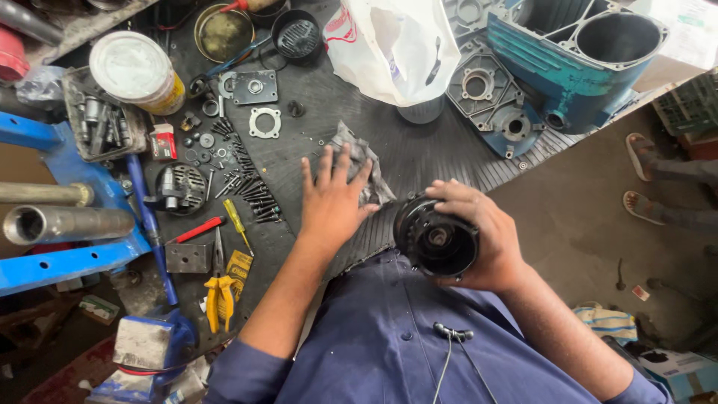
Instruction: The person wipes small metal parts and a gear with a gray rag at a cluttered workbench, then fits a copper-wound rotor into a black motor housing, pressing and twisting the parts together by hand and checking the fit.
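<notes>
Your right hand (479,232) is wrapped around a round black machine part (436,238), fingers curled over its top edge and thumb side underneath, holding it just off the near edge of the bench, close against your blue shirt (389,337), with its open face toward you. Your left hand (333,198) lies flat, fingers spread, pressing on a crumpled grey rag (363,161) on the black ribbed mat (419,157); it grasps nothing, only rests on the cloth. The rag sits just left of the held part, near it but apart. Further left, a scatter of dark bolts (247,179) runs down the mat, with a yellow-handled screwdriver (238,222) and a red-handled one (196,230) below them, and yellow pliers (219,295) near the bench edge. A square gasket plate (265,122) lies above the bolts. Beyond the rag stands a white plastic bag (393,49), and to its right a big teal metal housing (576,63). A white-lidded tub (138,71) stands at the far left, beside a tray of sockets (101,123).
</notes>
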The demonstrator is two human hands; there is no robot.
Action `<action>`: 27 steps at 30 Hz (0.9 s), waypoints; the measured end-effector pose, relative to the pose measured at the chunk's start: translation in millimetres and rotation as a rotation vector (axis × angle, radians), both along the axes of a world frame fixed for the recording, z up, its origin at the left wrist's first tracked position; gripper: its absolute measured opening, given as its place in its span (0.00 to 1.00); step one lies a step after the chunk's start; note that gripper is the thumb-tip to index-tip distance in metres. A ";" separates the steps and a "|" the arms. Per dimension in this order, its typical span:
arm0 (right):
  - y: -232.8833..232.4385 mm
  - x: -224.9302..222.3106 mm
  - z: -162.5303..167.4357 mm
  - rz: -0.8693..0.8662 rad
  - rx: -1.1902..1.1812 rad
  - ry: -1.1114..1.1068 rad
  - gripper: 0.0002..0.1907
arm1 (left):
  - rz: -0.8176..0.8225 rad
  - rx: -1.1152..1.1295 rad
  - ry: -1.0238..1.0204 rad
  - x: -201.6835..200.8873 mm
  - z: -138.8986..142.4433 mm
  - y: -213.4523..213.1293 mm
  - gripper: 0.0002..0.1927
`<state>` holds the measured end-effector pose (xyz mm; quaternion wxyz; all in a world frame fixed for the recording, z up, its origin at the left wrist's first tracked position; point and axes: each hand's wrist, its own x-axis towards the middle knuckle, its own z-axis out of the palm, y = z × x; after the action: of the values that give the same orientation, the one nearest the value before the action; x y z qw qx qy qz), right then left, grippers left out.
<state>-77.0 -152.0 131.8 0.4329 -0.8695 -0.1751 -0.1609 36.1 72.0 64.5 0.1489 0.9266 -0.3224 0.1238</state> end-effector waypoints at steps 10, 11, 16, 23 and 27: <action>-42.8 1.1 -51.6 -0.354 0.762 0.169 0.36 | 0.142 -0.337 0.235 8.3 -17.3 4.6 0.09; -48.2 2.3 -57.7 -0.429 0.859 0.184 0.35 | 0.211 -0.422 0.305 9.5 -14.6 6.5 0.11; -58.6 -5.2 -76.2 -0.550 1.568 0.374 0.28 | 0.390 -0.844 0.462 0.5 -6.6 18.2 0.13; -36.3 -8.3 -71.8 -0.418 1.818 0.622 0.42 | 0.043 -1.529 1.029 -32.4 -28.9 31.5 0.18; -14.1 -5.5 -62.5 -0.332 2.197 0.657 0.47 | -0.004 -1.550 1.077 -40.7 -48.6 41.5 0.16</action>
<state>-82.5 -166.1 69.3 0.9532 -0.0372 0.2963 -0.0477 -4.6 113.5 15.9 0.8527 0.5013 -0.0395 -0.1415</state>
